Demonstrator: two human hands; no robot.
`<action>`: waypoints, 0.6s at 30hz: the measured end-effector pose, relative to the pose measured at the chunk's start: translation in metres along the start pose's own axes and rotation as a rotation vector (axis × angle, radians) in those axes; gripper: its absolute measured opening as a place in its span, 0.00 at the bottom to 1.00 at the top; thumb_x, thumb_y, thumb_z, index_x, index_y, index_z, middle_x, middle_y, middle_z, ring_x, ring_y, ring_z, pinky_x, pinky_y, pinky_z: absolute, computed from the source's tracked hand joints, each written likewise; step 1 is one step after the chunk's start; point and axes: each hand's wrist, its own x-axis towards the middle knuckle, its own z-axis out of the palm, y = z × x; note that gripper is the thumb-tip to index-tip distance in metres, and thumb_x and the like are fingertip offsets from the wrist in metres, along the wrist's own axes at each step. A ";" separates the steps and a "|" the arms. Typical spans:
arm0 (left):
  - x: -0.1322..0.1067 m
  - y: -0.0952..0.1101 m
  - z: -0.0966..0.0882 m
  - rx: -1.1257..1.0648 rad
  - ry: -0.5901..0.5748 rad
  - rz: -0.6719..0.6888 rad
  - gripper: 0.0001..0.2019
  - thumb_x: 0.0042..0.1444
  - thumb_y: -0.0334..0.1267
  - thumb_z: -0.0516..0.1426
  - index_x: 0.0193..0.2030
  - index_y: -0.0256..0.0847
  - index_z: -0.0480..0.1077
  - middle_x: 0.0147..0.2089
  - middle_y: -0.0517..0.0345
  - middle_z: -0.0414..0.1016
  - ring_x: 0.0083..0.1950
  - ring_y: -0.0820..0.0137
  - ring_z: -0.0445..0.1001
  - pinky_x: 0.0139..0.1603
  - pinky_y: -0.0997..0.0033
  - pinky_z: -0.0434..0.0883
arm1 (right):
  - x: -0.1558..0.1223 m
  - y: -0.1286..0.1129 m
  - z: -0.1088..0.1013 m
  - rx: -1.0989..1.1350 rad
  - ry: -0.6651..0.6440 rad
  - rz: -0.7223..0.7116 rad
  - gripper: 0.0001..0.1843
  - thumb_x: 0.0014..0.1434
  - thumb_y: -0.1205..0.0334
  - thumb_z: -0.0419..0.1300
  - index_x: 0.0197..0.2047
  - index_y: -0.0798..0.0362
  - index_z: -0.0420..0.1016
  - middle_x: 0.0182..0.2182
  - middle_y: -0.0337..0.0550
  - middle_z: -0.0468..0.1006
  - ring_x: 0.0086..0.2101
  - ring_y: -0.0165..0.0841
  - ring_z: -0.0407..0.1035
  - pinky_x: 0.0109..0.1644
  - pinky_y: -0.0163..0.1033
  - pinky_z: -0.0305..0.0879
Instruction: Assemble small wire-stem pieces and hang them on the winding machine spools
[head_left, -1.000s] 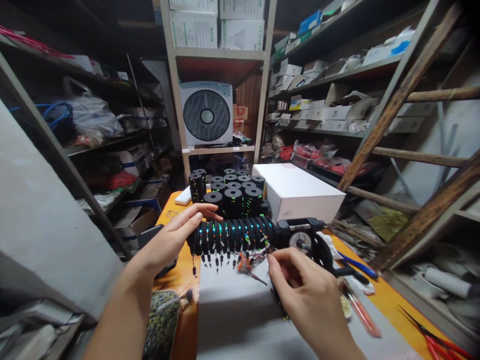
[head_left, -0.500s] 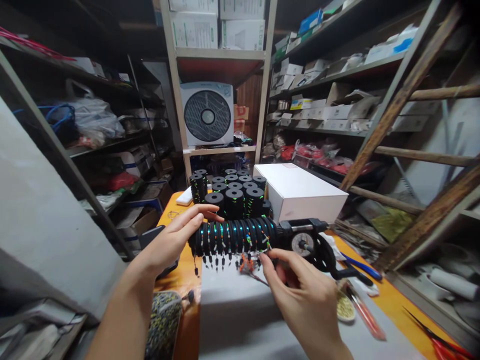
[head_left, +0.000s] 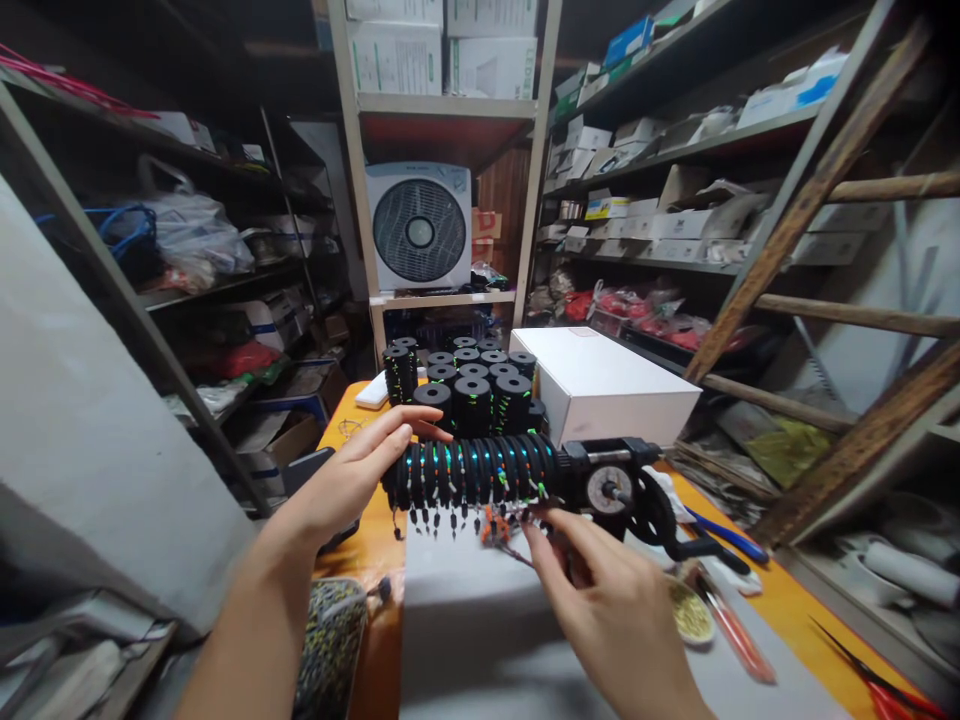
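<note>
A horizontal row of black foam spools wound with line and hung with small weights sits on a black hand-crank winder. My left hand rests against the left end of the row, thumb on top and fingers stretched. My right hand is below the row's right end, fingertips pinched by the orange and red tackle hanging there; what it holds is too small to name.
Upright black spools stand behind, next to a white box. The orange table carries a grey mat, a small dish, a blue-handled tool and red scissors. Shelving, a fan and a ladder surround.
My right hand has moved up and slightly left toward the underside of the spool row. My left hand stays on the left end.
</note>
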 end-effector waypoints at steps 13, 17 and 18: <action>0.008 0.002 0.011 0.053 0.177 -0.077 0.19 0.66 0.47 0.46 0.59 0.45 0.65 0.44 0.55 0.82 0.63 0.59 0.65 0.66 0.54 0.52 | 0.070 0.022 -0.019 -0.188 -0.206 -0.329 0.19 0.69 0.64 0.47 0.58 0.58 0.70 0.51 0.49 0.78 0.59 0.42 0.59 0.64 0.52 0.53; 0.011 -0.003 0.011 0.031 0.215 -0.105 0.20 0.66 0.50 0.45 0.54 0.42 0.68 0.44 0.51 0.82 0.54 0.57 0.72 0.60 0.53 0.60 | 0.088 0.029 -0.016 -0.159 -0.312 -0.319 0.20 0.70 0.61 0.45 0.51 0.55 0.76 0.46 0.47 0.81 0.55 0.42 0.65 0.62 0.53 0.57; 0.011 -0.003 0.010 0.026 0.207 -0.093 0.19 0.66 0.50 0.45 0.52 0.41 0.69 0.45 0.50 0.81 0.52 0.58 0.74 0.59 0.54 0.62 | 0.093 0.030 -0.016 -0.152 -0.346 -0.312 0.20 0.70 0.60 0.44 0.48 0.54 0.78 0.45 0.47 0.81 0.53 0.42 0.67 0.60 0.52 0.60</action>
